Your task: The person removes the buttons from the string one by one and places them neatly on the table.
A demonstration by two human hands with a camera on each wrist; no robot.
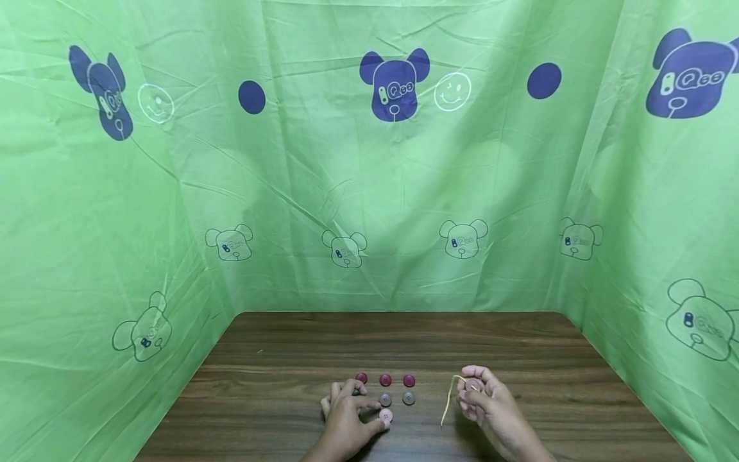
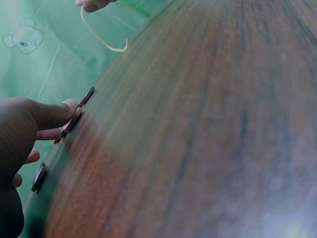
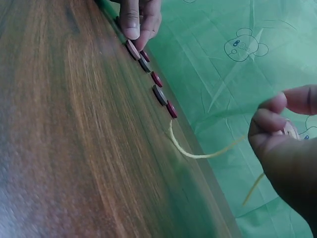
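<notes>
My left hand [image 1: 348, 414] is low over the table, its thumb and forefinger pinching the edges of a pale pink button [image 1: 385, 416]. Just beyond that lies a grey button [image 1: 385, 400], close to the forefinger. My right hand [image 1: 487, 407], raised at the right, holds a pink button [image 1: 473, 385] together with a yellow string [image 1: 447, 401]. One end of the string dangles to the left of the right hand. In the right wrist view, fingers partly hide the held button [image 3: 290, 130], and the string [image 3: 198, 156] curves away from them.
Three dark red buttons form the back row: left [image 1: 361, 378], middle [image 1: 385, 380] and right [image 1: 408, 380]. Another grey button [image 1: 408, 398] lies in front of the right one. Green printed cloth [image 1: 392, 192] surrounds the wooden table [image 1: 277, 346] at the back and sides.
</notes>
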